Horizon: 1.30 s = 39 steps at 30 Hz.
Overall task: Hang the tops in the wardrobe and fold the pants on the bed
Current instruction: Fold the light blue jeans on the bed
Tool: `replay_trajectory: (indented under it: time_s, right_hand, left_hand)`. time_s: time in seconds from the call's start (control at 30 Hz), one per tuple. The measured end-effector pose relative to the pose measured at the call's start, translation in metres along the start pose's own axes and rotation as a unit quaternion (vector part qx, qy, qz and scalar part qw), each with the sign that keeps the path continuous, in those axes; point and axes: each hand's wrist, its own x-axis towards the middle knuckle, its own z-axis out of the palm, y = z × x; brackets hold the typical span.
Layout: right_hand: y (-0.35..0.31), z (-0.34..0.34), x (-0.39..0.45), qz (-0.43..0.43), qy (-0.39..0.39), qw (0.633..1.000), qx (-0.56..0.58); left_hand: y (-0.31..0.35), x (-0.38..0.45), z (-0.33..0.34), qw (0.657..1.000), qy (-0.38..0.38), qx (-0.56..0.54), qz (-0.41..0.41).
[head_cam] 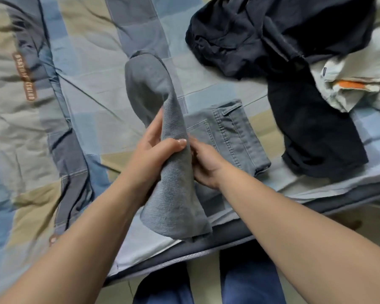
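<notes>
At frame centre, the left hand is gripping the lifted leg of the grey jeans, thumb over the cloth, while the right hand is pinching it; the waist is lying on the bed. Dark pants are lying upper right.

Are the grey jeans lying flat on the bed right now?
No. The left hand grips the grey jeans mid-leg and lifts them off the bed, with the right hand touching them.

A home bedroom: a bed under a patchwork quilt, with loose clothes heaped on it.
</notes>
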Motion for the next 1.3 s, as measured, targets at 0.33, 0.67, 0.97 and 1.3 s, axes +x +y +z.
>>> replay_trajectory:
  time_s: [0.33,0.67,0.97,1.3]
  right_hand:
    - [-0.088,-0.127,-0.02,-0.007,0.063,0.997,-0.032]
    - [-0.059,-0.226,-0.037,0.016,0.188,0.907,-0.376]
    - [-0.035,-0.23,-0.046,-0.126,0.337,0.75,-0.554]
    - [-0.085,-0.17,0.065,-0.229,0.159,0.403,-0.872]
  left_hand:
    - [-0.062,0.09,0.15,0.998,0.06,0.011,-0.028]
    - [-0.144,0.098,0.112,0.943,0.111,0.302,-0.079]
    - [-0.153,0.088,0.058,0.764,0.005,0.644,0.048]
    - [-0.127,0.198,0.037,0.644,-0.012,0.752,0.138]
